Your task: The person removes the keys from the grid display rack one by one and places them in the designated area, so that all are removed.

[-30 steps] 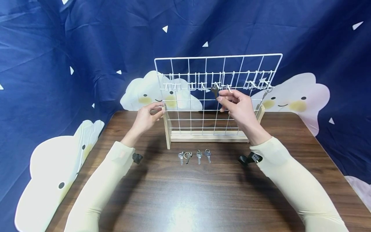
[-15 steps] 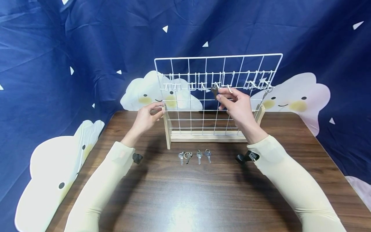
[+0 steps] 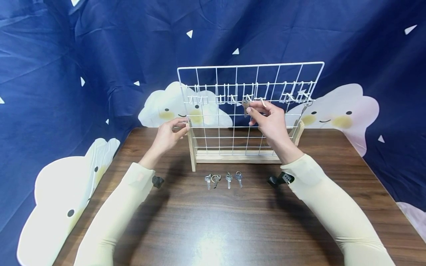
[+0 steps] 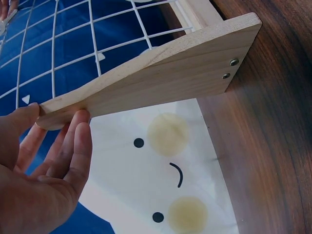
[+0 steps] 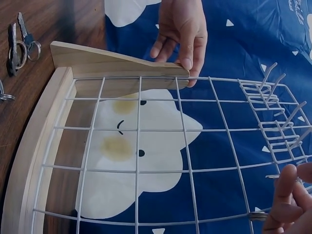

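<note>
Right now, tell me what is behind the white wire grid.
In the head view, the blue cloth, its smiling cloud and some brown table show through the white wire grid. Whatever lies directly behind the right hand and its key is covered.

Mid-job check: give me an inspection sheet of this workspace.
Surface: brown wood-grain tabletop, glare near the front.
Job's things: white wire-grid rack on a pale wooden stand; four small metal keys with rings lying before it.
Clutter: nothing seen.
Hands: bare right hand pinches another metal key near the white wire hooks; bare left hand pinches the stand's left panel.
Cables: nothing seen.
Surroundings: dark-blue fabric backdrop printed with white clouds.
</note>
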Demonstrator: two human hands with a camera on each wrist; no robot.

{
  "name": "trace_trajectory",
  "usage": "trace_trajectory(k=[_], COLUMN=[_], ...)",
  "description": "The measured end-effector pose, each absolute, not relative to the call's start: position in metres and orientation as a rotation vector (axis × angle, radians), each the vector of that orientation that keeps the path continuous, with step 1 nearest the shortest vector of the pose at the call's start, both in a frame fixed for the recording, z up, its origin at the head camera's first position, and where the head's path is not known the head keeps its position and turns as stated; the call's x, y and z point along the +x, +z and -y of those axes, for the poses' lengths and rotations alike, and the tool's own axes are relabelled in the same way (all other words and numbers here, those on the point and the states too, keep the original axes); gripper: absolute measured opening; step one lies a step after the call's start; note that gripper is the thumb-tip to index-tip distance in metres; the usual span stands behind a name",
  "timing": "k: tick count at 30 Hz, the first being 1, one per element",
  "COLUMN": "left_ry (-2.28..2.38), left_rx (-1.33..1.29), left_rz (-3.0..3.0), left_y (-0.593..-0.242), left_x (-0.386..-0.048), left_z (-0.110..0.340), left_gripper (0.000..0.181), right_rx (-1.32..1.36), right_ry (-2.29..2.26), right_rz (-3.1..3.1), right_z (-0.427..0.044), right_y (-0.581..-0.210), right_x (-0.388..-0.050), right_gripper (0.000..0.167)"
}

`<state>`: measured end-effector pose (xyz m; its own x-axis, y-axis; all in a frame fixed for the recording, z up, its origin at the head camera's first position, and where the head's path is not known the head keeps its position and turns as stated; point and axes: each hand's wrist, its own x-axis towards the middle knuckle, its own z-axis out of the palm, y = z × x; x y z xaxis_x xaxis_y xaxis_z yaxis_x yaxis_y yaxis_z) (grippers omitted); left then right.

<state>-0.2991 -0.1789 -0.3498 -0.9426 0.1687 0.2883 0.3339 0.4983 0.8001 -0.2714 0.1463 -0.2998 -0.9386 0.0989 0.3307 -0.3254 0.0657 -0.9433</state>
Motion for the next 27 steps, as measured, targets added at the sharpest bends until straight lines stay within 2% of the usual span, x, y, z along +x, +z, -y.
trace_trajectory(k=[11, 27], left_ry=[-1.437, -1.448], left_rx=[-0.446, -0.444], left_rz=[2.555, 2.554], left_y=[-0.3499, -0.3491], left_x=[-0.2987, -0.2973], left_z=[0.1789, 0.1786], left_gripper=[0.035, 0.035], right_rx=[0.208, 0.254], right_ry=[1.936, 1.982], right_rz=[2.035, 2.000], right_z=[-0.1438, -0.1459], right_y=[-0.3015, -0.2990], right_x=[-0.2737, -0.2715], right_gripper=[0.028, 0.007])
